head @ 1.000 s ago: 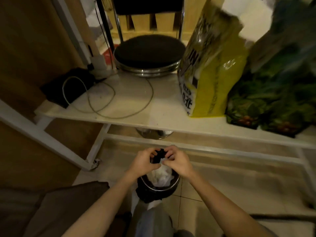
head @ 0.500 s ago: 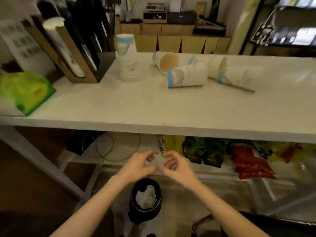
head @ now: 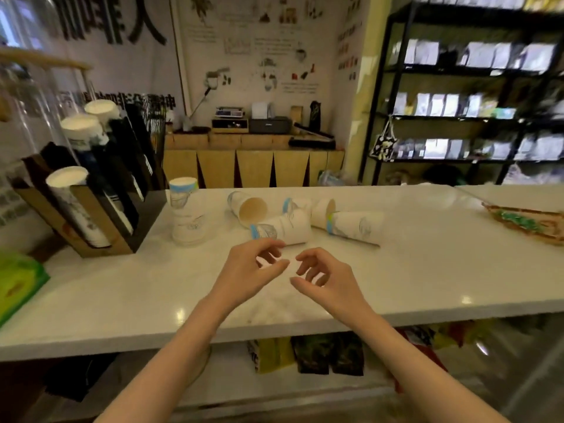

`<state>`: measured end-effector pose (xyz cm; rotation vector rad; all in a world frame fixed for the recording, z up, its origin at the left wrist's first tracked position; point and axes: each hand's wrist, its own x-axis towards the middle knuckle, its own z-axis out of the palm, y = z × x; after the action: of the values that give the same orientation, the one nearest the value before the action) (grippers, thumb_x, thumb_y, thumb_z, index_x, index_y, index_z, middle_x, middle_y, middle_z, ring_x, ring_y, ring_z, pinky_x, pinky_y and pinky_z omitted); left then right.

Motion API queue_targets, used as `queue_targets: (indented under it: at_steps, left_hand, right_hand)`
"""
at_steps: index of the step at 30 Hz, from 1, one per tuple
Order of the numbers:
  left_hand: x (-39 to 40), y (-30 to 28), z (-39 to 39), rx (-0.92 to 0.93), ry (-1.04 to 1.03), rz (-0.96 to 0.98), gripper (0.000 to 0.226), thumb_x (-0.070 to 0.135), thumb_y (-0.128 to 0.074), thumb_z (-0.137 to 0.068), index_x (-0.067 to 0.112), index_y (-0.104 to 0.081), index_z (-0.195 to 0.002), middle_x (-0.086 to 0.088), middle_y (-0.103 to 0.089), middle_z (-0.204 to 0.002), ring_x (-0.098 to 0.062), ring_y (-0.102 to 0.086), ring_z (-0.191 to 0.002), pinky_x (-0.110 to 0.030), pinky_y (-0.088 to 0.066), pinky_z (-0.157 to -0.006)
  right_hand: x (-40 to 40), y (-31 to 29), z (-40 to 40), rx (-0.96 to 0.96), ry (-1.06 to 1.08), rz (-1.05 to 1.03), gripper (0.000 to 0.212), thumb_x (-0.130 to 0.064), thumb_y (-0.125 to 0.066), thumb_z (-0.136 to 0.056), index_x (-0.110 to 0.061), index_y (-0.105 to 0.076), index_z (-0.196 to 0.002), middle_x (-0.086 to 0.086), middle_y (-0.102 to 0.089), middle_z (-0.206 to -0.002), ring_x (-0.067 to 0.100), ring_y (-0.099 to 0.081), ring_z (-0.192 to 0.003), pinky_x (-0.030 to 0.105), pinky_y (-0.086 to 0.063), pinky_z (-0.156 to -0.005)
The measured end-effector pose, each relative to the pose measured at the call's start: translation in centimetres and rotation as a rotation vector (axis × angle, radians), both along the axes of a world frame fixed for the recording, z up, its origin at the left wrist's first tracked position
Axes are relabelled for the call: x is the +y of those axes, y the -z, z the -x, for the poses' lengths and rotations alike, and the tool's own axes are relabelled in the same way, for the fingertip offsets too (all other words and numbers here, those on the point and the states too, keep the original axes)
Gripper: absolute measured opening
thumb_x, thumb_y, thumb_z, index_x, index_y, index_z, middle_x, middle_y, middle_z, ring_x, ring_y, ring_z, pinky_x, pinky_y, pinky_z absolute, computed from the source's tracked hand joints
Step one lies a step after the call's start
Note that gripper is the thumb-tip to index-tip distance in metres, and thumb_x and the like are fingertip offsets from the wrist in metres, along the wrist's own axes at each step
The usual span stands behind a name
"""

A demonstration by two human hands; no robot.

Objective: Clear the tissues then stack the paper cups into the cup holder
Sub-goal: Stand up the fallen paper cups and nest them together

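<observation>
Both hands, the left hand (head: 247,270) and right hand (head: 323,277), hovered empty with fingers loosely curled over the white counter (head: 427,270). Toppled paper cups (head: 282,230) lay at 12 o'clock beyond them, beside an upright cup stack (head: 184,216) at 11 o'clock. The cup holder (head: 91,209), at 10 o'clock, held leaning stacks. Light and easily crushed, the cups probably wanted a gentle sidewall grip.

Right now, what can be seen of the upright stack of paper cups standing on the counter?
The upright cup stack is several white paper cups nested mouth-down, the topmost with a pale blue band near its closed top and faint printed drawings on the sides. It stands on the white counter, just right of the cup holder, left of the toppled cups. Neither hand touches it.
</observation>
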<state>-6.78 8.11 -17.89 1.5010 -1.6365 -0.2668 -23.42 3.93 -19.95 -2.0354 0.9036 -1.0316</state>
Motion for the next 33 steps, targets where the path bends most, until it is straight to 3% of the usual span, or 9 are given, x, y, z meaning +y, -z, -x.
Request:
queue_targets:
  at_steps: [2,5,11,14,19,23,27,30,33]
  left_hand:
    - [-2.0,-0.8,-0.6,-0.04,-0.002,0.035,0.031,0.024,-0.07,-0.074,0.024,-0.063,-0.104,0.007,-0.065,-0.093,-0.004,-0.06,-0.082,-0.01,-0.045,-0.066]
    - [-4.9,-1.4,-1.5,-0.11,0.005,0.05,0.04,0.025,-0.07,-0.073,0.022,-0.059,-0.111,0.005,-0.062,-0.104,-0.007,-0.056,-0.088,-0.009,-0.038,-0.068]
    - [-10.3,-0.8,-3.0,-0.208,0.013,-0.031,0.062,0.035,-0.074,-0.067,0.024,-0.049,-0.123,0.003,-0.051,-0.12,-0.012,-0.048,-0.103,-0.026,-0.041,-0.086]
    - [-12.6,-0.1,-3.0,-0.338,0.0,-0.087,0.077,0.042,-0.074,-0.065,0.025,-0.04,-0.131,0.002,-0.045,-0.132,-0.016,-0.043,-0.118,-0.031,-0.038,-0.097]
    - [-15.7,1.3,-2.9,-0.493,-0.033,-0.153,0.092,0.053,-0.069,-0.064,0.025,-0.024,-0.139,-0.001,-0.036,-0.141,-0.021,-0.035,-0.128,-0.037,-0.033,-0.105]
    - [-17.0,1.8,-2.9,-0.616,-0.08,-0.213,0.095,0.058,-0.063,-0.066,0.026,-0.015,-0.141,-0.002,-0.035,-0.143,-0.023,-0.03,-0.133,-0.041,-0.026,-0.109]
    - [-17.7,1.9,-3.1,-0.613,-0.091,-0.287,0.093,0.057,-0.061,-0.069,0.025,-0.013,-0.142,-0.004,-0.044,-0.138,-0.024,-0.038,-0.127,-0.041,-0.033,-0.104]
    - [-17.9,1.7,-3.1,-0.567,-0.081,-0.292,0.092,0.056,-0.064,-0.068,0.025,-0.016,-0.141,-0.004,-0.045,-0.135,-0.024,-0.044,-0.121,-0.039,-0.041,-0.095]
    - [-17.9,1.7,-2.8,-0.542,-0.068,-0.283,0.092,0.055,-0.066,-0.066,0.026,-0.019,-0.14,-0.005,-0.047,-0.135,-0.025,-0.045,-0.119,-0.039,-0.043,-0.092]
  right_hand:
    - [-1.8,-0.9,-0.1,-0.031,0.039,0.013,0.03,-0.021,-0.073,-0.073,-0.022,-0.06,-0.1,-0.001,-0.067,-0.086,0.01,-0.061,-0.071,0.026,-0.049,-0.063]
    - [-4.6,-2.0,-0.2,-0.068,0.093,0.04,0.032,-0.016,-0.074,-0.072,-0.029,-0.057,-0.095,0.001,-0.067,-0.085,0.005,-0.059,-0.067,0.023,-0.047,-0.06]
    - [-10.2,-2.3,1.0,-0.106,0.313,0.077,0.037,-0.016,-0.075,-0.071,-0.026,-0.053,-0.099,-0.003,-0.06,-0.089,0.005,-0.057,-0.077,0.011,-0.045,-0.063]
    - [-12.5,-1.8,2.3,-0.085,0.453,0.061,0.045,-0.018,-0.076,-0.07,-0.022,-0.053,-0.11,-0.003,-0.058,-0.103,0.013,-0.054,-0.092,0.017,-0.042,-0.07]
    - [-16.4,-1.4,5.7,-0.088,0.616,0.017,0.062,-0.023,-0.077,-0.069,-0.019,-0.048,-0.124,0.002,-0.051,-0.126,0.018,-0.048,-0.112,0.028,-0.041,-0.089]
    - [-19.1,-0.8,8.4,-0.126,0.647,-0.161,0.084,-0.028,-0.078,-0.068,-0.017,-0.033,-0.139,0.008,-0.037,-0.145,0.025,-0.038,-0.13,0.038,-0.037,-0.102]
    - [-20.8,0.7,9.9,-0.107,0.505,-0.439,0.104,-0.03,-0.078,-0.068,-0.021,-0.012,-0.147,0.014,-0.018,-0.155,0.029,-0.022,-0.141,0.044,-0.026,-0.112]
    - [-21.8,1.4,9.8,-0.109,0.429,-0.539,0.109,-0.029,-0.08,-0.065,-0.022,-0.009,-0.147,0.015,-0.027,-0.151,0.031,-0.034,-0.135,0.043,-0.031,-0.111]
    - [-22.3,2.0,9.3,-0.13,0.37,-0.569,0.1,-0.028,-0.082,-0.06,-0.016,-0.026,-0.142,0.011,-0.054,-0.129,0.024,-0.059,-0.108,0.041,-0.048,-0.096]
